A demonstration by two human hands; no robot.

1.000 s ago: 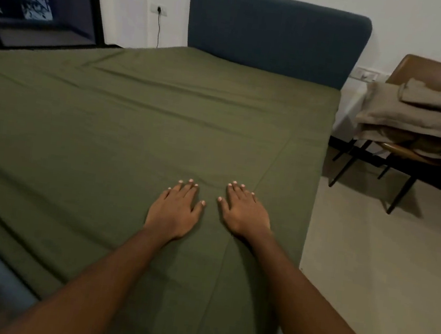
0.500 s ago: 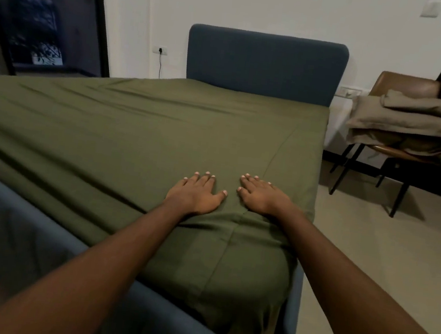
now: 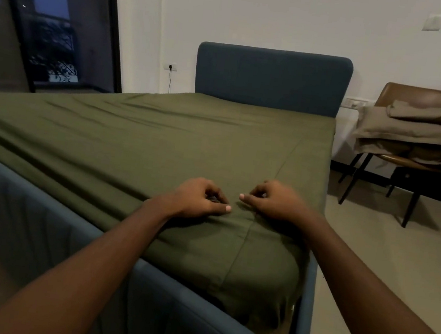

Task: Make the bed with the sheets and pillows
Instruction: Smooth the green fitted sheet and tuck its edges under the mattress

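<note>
Under left hand [image 3: 199, 196] and right hand [image 3: 276, 201] lies sheet [image 3: 162, 137].

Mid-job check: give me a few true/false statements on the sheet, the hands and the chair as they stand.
1. The green sheet reaches up to the blue headboard. True.
2. Pillows lie on the sheet. False: no pillow shows on it.
3. Folded beige linens are stacked on the chair. True.
4. The left hand and right hand lie flat with straight fingers. False: both have curled fingers and seem to pinch the sheet near its near corner.
</note>
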